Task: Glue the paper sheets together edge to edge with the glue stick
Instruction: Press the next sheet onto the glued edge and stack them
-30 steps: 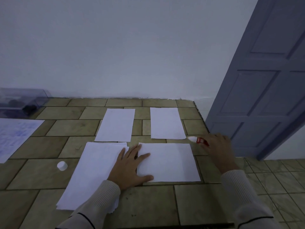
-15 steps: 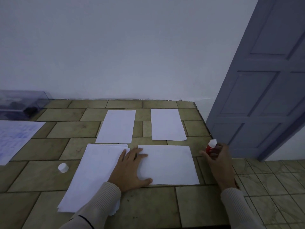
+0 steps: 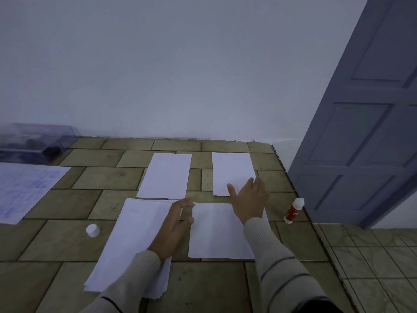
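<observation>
Several white sheets lie on the tiled counter. The far right sheet has my right hand stretched open over its near corner, holding nothing. A near right sheet lies below it. My left hand hovers with straight fingers between that sheet and a stack of paper on the left. A far middle sheet lies apart. The red and white glue stick stands uncapped by the counter's right edge. Its white cap sits left of the stack.
A printed sheet lies at the far left, and a clear plastic box sits by the wall. The counter edge runs along the right, with a blue-grey door and tiled floor beyond.
My right hand set the glue stick upright at the counter's right edge, let go, and moved left over the far right sheet. My left hand lifted off the near sheet.
</observation>
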